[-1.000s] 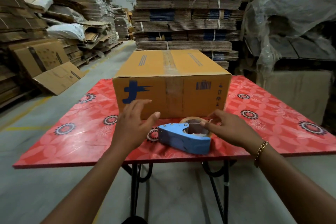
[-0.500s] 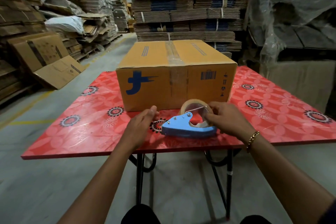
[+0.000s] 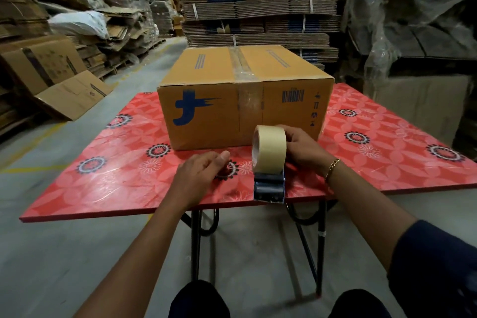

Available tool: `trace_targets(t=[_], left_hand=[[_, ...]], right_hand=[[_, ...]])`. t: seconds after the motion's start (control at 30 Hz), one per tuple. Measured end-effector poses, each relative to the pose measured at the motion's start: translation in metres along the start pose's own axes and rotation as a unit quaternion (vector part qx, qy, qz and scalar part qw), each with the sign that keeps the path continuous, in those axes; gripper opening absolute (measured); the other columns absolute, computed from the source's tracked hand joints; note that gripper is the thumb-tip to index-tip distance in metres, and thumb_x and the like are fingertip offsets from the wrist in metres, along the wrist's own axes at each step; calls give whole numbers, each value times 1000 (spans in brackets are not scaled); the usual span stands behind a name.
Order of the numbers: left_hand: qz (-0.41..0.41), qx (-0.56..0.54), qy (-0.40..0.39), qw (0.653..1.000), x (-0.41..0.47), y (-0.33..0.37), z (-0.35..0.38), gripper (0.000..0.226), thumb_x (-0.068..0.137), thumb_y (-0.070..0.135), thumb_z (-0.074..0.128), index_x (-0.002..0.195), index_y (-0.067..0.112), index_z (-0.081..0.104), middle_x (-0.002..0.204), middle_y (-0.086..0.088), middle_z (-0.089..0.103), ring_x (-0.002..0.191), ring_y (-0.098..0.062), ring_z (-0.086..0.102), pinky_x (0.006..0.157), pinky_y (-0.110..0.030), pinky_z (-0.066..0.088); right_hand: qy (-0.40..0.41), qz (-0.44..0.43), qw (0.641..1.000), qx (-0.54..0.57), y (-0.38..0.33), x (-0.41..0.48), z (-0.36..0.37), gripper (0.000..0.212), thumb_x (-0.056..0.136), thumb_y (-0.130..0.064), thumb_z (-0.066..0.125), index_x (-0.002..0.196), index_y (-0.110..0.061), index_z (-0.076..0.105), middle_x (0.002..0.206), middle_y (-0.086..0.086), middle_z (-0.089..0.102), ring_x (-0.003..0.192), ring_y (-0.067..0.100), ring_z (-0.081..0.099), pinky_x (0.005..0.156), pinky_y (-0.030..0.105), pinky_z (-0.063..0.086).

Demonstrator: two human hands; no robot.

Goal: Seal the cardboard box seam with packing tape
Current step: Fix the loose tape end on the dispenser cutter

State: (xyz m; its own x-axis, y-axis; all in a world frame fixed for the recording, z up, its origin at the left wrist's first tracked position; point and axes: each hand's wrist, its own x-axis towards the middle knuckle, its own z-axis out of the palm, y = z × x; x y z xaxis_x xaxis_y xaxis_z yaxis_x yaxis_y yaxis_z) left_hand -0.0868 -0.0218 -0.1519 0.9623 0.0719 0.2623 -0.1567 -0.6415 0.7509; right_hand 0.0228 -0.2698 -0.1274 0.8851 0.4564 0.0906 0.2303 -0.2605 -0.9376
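A brown cardboard box (image 3: 206,111) with a blue logo stands on the red patterned table (image 3: 103,183). A strip of clear tape runs along its top seam (image 3: 241,64) and down the front face. In front of the box, a blue tape dispenser (image 3: 269,186) stands upright near the table's front edge, with its beige tape roll (image 3: 271,147) on top. My right hand (image 3: 304,150) grips the roll from the right side. My left hand (image 3: 201,173) rests on the table left of the dispenser, fingers loosely curled, holding nothing.
Tall stacks of bundled flat cardboard (image 3: 258,8) rise behind the table. Loose cartons (image 3: 51,72) and heaps of cardboard line the left wall. Plastic-covered piles (image 3: 413,20) stand at the right. Black metal table legs (image 3: 196,240) stand on the concrete floor.
The dispenser has been turned from lying on its side to standing upright, roll on top, with my right hand on it. My left hand has drawn slightly away to the left.
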Motion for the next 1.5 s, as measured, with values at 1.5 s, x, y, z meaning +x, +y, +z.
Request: trace_targets(t=[1.5], left_hand=[[142, 177, 114, 967, -63, 24, 58, 30, 85, 57, 66, 99, 30, 67, 103, 15, 65, 97, -9, 60, 81, -35, 42]], right_hand=[[133, -244, 850, -448, -2, -120, 39, 27, 91, -42, 63, 101, -19, 74, 98, -1, 64, 88, 18, 55, 65, 36, 50]])
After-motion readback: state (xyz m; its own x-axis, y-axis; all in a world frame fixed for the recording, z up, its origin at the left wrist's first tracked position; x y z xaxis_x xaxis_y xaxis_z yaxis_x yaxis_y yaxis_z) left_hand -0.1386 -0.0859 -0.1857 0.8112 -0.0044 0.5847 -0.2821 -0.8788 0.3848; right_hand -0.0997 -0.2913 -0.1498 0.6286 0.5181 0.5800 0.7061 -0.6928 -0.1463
